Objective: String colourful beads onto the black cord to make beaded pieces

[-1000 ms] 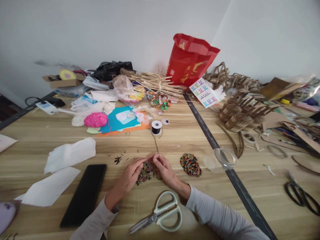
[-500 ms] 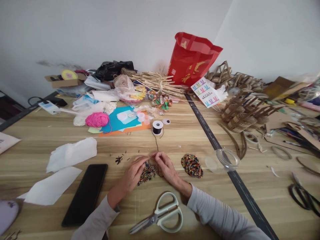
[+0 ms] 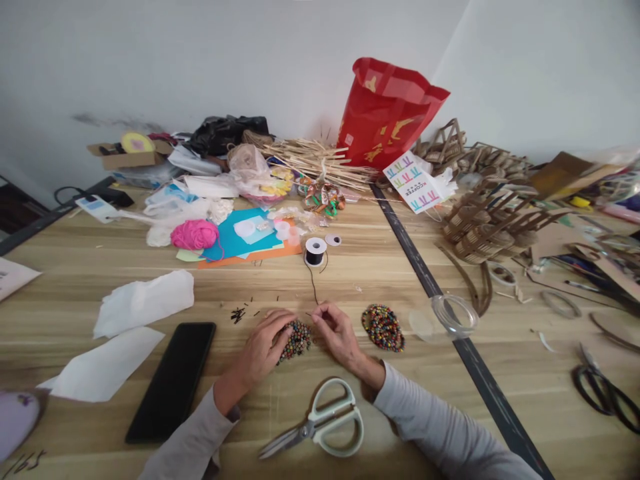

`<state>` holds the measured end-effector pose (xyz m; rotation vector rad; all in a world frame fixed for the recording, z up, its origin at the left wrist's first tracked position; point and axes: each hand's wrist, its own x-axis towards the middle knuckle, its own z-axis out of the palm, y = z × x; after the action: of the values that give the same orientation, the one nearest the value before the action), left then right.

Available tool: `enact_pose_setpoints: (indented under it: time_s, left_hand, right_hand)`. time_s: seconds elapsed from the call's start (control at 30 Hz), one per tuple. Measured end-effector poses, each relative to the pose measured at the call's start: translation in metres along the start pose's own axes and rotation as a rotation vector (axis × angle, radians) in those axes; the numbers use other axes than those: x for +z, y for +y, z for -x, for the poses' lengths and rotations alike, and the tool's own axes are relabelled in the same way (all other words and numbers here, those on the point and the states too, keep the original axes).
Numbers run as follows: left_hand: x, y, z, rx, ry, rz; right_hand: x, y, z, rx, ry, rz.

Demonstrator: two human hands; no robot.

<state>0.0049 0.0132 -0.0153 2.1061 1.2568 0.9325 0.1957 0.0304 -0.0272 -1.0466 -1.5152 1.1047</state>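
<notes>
My right hand (image 3: 337,333) is closed in a pinch on a thin black cord (image 3: 315,290). This cord runs back to a white spool wound with black cord (image 3: 315,252), and a short end sticks out to the left of my fingertips. My left hand (image 3: 265,343) rests at the left edge of a pile of small multicoloured beads (image 3: 299,339), its thumb and fingers apart over them. Right of my right hand lies a coil of strung beads (image 3: 383,328). Scissors with pale green handles (image 3: 320,420) lie nearer to me, below both hands.
A black phone (image 3: 173,383) and white paper pieces (image 3: 145,303) lie at left. Short black cord scraps (image 3: 238,315) are beside the beads. Farther back are pink yarn (image 3: 195,235), a red bag (image 3: 390,117) and small woven baskets (image 3: 480,227). Black-handled scissors (image 3: 607,393) lie far right.
My hands, whose fingertips were close together, have moved apart. The left hand has come back to the beads; the right still pinches the cord.
</notes>
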Motion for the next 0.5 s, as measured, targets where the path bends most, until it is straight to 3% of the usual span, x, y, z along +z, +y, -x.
enact_pose_setpoints:
  time_s: [0.23,0.5]
  left_hand:
    - [-0.001,0.01,0.002,0.022,0.065,0.052]
    - [0.001,0.015,0.001,-0.023,0.043,0.145]
  right_hand:
    - [-0.003,-0.002,0.006,-0.042,-0.057,0.063]
    - [-0.002,-0.007,0.012,-0.354,-0.25,0.233]
